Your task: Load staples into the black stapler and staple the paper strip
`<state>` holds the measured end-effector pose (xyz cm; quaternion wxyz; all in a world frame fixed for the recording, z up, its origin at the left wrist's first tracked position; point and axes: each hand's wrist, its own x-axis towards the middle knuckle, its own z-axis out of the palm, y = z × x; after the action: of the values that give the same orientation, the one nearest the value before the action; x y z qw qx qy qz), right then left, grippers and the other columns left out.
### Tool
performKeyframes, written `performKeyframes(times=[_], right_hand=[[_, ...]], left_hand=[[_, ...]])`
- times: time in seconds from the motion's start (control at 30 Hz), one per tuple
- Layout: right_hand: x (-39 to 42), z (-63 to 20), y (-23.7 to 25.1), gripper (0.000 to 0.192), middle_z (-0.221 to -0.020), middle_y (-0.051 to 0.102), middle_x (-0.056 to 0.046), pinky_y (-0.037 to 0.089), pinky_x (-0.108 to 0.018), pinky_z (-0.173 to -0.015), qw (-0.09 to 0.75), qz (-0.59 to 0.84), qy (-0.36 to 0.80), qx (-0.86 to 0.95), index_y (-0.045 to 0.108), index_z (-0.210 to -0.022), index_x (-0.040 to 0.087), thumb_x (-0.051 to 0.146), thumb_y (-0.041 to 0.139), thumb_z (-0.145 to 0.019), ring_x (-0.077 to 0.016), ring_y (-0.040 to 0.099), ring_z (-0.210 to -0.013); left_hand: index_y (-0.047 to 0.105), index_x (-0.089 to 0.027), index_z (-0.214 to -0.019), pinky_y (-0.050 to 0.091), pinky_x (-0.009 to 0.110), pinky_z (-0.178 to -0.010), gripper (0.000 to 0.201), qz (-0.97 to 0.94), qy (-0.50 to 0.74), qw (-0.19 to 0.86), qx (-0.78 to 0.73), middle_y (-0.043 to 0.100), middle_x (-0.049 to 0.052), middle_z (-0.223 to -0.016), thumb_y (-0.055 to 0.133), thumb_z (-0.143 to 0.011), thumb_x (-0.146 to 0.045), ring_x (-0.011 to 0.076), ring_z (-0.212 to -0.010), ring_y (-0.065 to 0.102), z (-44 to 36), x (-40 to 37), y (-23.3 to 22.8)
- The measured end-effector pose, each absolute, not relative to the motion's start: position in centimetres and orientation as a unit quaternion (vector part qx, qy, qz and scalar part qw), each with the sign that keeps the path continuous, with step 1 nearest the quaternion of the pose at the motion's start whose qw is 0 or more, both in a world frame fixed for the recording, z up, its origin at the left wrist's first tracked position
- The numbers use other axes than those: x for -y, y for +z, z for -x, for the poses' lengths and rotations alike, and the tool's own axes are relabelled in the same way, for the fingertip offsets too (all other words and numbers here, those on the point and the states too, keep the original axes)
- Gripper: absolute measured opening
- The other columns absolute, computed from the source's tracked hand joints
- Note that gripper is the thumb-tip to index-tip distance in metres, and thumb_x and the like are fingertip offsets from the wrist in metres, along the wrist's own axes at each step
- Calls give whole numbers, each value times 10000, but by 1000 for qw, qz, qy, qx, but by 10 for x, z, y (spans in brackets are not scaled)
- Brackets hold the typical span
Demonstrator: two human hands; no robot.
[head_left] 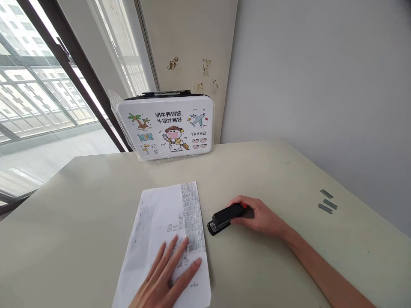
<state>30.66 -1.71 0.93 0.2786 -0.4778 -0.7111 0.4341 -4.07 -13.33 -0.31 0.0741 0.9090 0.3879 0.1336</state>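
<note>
Pale surface (77,231): left grip (163,280) spread on paper (163,203), likely steadying it; right grip (261,216) pinching stapler (225,214) by rear, nose clear.

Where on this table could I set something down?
Bare patches: left of the paper; between the paper and the cartoon-printed case; between the right hand and the staple strips. Crowded: the middle, with left hand, paper and stapler close together.

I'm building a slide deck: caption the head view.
Left hand rests on printed paper; right hand grips a black stapler beside it, white case behind.
</note>
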Motion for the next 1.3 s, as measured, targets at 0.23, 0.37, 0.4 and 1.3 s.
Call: performKeyframes(times=[0.23, 0.37, 0.4, 1.3], right_hand=[[15, -311, 8, 260, -959, 707, 7, 488, -322, -802, 267, 481, 422, 721, 688, -1053, 280, 428, 775, -858, -208, 616, -874], [16, -315, 13, 256, -969, 715, 9, 488, -326, -784, 243, 491, 418, 724, 678, -1040, 288, 444, 772, -861, -211, 610, -862], [17, -317, 14, 261, -981, 718, 7, 492, -331, -794, 236, 494, 418, 725, 677, -1045, 289, 455, 768, -865, -215, 614, -870], [2, -235, 52, 826, -1715, 322, 5, 145, -478, -1331, 89, 603, 344, 714, 496, -1570, 261, 767, 145, -1019, -253, 126, -1629]], left_hand=[[243, -338, -1672, 338, 740, -1159, 1121, -908, 172, 40, -381, 46, 93, -1763, 502, -664, 80, 471, -1579, 144, 10, 112, -16], [239, -345, -1670, 345, 760, -1148, 1155, -908, 172, 47, -379, 20, 94, -1764, 497, -638, 104, 475, -1585, 102, 1, 106, -11], [237, -348, -1670, 347, 755, -1153, 1152, -908, 168, 51, -381, 21, 91, -1764, 500, -645, 109, 469, -1587, 98, -1, 105, -9], [531, -98, -1474, 356, 510, -1252, 582, -955, 189, 44, -224, 449, 151, -1626, 654, -907, -143, 357, -1560, 291, -12, 101, -17]])
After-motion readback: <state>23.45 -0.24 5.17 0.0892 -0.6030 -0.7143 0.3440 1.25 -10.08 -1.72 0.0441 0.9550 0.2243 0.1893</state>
